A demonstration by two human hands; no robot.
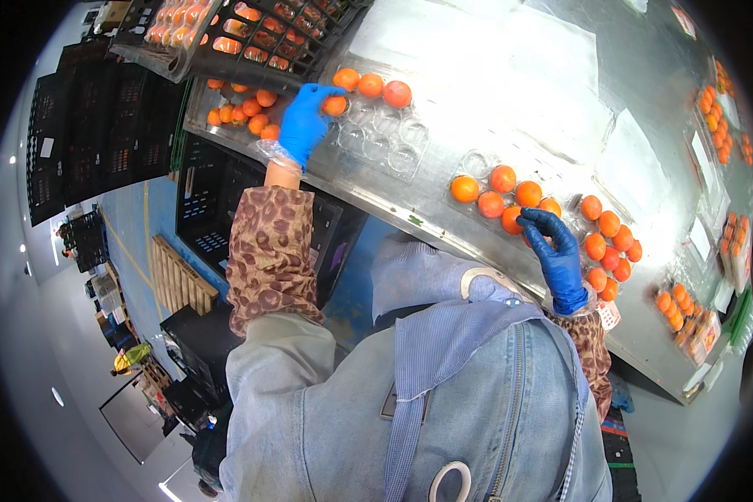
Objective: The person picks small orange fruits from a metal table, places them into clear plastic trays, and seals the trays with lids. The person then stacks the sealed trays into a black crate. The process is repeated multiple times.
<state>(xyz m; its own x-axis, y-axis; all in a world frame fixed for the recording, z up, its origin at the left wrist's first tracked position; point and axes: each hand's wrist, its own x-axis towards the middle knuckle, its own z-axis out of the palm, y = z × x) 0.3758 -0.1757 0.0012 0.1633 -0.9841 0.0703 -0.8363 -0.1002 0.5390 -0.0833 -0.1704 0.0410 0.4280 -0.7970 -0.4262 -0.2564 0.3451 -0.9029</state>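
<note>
My left hand, in a light blue glove, has its fingers on a persimmon at the near left corner of a clear plastic tray. Three more persimmons sit in a row along the far side, and several round cups of this tray hold nothing. To the right, my right hand, in a darker blue glove, has curled, parted fingers over the near edge of a second clear tray. Persimmons fill most of that tray. A fruit partly shows behind the right thumb. Further right stands another filled tray.
A black crate of packed fruit stands at the upper left, beside loose persimmons on the metal table. More packs lie far right. Black crates and a wooden pallet are left; a person is in the distance.
</note>
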